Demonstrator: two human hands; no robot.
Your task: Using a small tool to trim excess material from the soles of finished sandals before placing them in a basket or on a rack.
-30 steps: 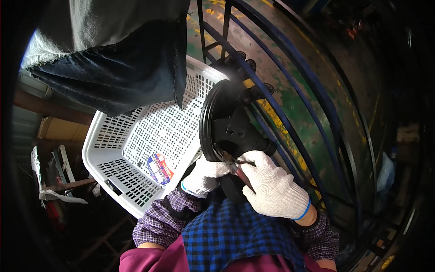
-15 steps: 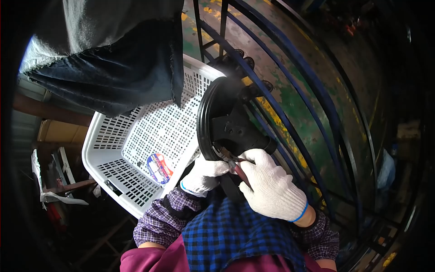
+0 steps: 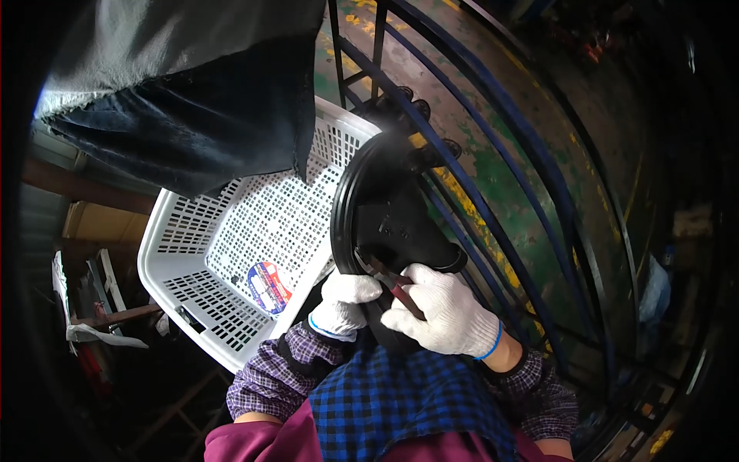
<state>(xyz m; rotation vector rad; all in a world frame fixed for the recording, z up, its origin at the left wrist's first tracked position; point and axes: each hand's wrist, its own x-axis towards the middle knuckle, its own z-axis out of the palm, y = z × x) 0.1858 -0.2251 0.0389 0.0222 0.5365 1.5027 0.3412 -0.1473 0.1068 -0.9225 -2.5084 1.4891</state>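
A round black plastic part (image 3: 389,219) with a raised rim stands on edge against my lap. My left hand (image 3: 345,304), in a white knit glove, grips its lower rim. My right hand (image 3: 445,312), also gloved, is closed on a small tool with red handles (image 3: 399,286). The tool's metal tip touches the inner rim of the black part. Both forearms wear purple plaid sleeves, and a blue checked apron lies under them.
A white perforated plastic basket (image 3: 192,266) with a round sticker sits tilted to my left. Blue metal bars (image 3: 493,200) curve over a worn green and yellow floor on the right. Another person's dark trouser legs (image 3: 192,100) stand at the upper left.
The tool tip has shifted slightly along the rim of the black part. Both hands stay in nearly the same place.
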